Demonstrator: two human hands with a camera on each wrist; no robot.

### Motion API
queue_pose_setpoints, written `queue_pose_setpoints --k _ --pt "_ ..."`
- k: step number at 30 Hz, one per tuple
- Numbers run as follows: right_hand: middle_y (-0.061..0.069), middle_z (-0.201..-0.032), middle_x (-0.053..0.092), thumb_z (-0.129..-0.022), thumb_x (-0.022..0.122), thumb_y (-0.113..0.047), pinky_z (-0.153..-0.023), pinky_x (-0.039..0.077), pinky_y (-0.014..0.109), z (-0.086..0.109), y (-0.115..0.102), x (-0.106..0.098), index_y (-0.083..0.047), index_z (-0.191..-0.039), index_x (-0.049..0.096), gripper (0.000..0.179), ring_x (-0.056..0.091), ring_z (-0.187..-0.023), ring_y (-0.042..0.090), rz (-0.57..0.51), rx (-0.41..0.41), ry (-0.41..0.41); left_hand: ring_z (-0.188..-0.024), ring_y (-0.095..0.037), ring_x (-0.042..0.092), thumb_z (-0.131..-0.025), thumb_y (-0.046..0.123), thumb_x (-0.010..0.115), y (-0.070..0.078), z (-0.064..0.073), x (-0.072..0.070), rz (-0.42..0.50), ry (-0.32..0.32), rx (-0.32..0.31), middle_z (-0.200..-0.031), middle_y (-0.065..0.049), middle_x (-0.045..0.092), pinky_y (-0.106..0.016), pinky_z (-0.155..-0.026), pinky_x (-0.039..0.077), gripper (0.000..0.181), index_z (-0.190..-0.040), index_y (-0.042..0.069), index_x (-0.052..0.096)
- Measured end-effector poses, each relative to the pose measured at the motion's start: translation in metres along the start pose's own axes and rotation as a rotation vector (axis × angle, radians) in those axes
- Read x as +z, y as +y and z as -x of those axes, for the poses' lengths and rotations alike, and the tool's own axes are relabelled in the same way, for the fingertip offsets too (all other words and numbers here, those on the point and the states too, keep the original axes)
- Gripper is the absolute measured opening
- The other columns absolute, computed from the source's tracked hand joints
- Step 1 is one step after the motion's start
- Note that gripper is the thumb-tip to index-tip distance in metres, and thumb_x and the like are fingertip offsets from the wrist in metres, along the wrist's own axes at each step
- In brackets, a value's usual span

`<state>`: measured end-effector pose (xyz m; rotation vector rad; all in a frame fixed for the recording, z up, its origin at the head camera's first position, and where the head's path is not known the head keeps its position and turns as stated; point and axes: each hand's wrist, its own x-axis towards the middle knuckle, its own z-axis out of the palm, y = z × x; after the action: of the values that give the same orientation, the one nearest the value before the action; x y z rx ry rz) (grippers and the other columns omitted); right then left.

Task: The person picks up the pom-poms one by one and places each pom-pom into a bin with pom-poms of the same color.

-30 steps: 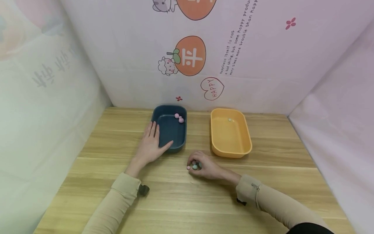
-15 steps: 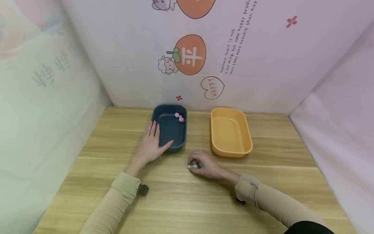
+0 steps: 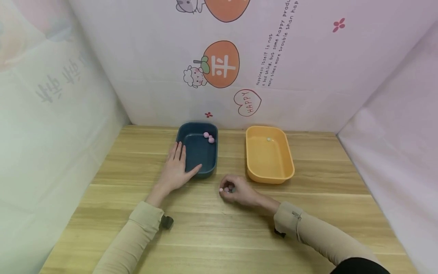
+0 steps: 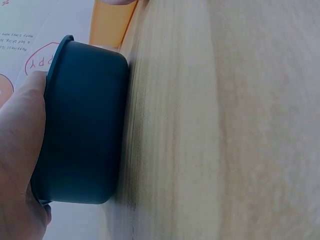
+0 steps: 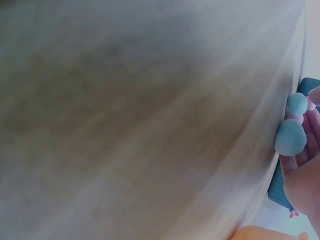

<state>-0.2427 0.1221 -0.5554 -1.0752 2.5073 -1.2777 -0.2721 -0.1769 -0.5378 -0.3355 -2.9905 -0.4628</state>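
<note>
My left hand [image 3: 176, 171] rests with straight, spread fingers on the near left rim of a dark blue bin [image 3: 216, 161]; its thumb lies along the near edge. Several pink balls [image 3: 211, 140] lie in that bin's far right corner. In front of the bins, my curled right hand [image 3: 239, 191] pinches a small pale pink ball [image 3: 221, 190] between thumb and fingertip. More balls sit within the curl of this hand. The right wrist view shows a large light blue ball [image 5: 291, 137] and a smaller light blue ball [image 5: 297, 104], with pink partly hidden behind them.
A yellow bin [image 3: 270, 161] stands right of the blue one, with a small pale green ball [image 3: 268, 139] near its far end. Both bins stand on the wooden table [image 3: 191, 236] close to the printed back sheet [image 3: 291, 106]. White sheets hang at both sides.
My right fingertips have moved slightly away from me, with the pale pink ball between them. The light blue ball that showed in the hand's curl is now mostly covered. My left hand stays put.
</note>
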Motion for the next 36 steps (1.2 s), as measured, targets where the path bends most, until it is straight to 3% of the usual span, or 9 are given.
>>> queue_pose_setpoints --k 7,20,36 --pt "0.013 -0.102 0.076 -0.100 0.076 -0.001 -0.077 0.060 0.026 -0.003 -0.008 -0.009 -0.003 -0.105 0.073 0.007 0.070 -0.092 0.015 -0.096 0.053 0.018 -0.174 -0.041 0.007 -0.103 0.081 0.046 0.001 -0.002 -0.003 0.008 -0.003 0.002 -0.185 -0.025 0.006 -0.057 -0.140 0.018 0.114 -0.173 -0.005 0.019" --pt "0.011 -0.102 0.078 -0.101 0.075 -0.006 -0.087 0.065 0.049 -0.007 -0.012 -0.008 -0.002 -0.105 0.076 0.005 0.074 -0.097 0.026 0.066 -0.062 0.194 -0.174 -0.042 0.007 -0.103 0.079 0.048 -0.002 0.000 -0.002 0.006 0.007 0.003 -0.184 -0.026 0.009 -0.059 -0.140 0.017 0.114 -0.172 -0.007 0.021" --pt "0.010 -0.098 0.077 -0.102 0.076 -0.008 -0.091 0.064 0.051 -0.018 -0.014 -0.009 -0.004 -0.100 0.074 0.005 0.073 -0.097 0.027 0.131 -0.070 0.269 -0.174 -0.043 0.009 -0.103 0.078 0.050 0.001 0.001 -0.001 0.016 0.014 0.005 -0.184 -0.026 0.010 -0.059 -0.140 0.021 0.112 -0.173 -0.005 0.021"
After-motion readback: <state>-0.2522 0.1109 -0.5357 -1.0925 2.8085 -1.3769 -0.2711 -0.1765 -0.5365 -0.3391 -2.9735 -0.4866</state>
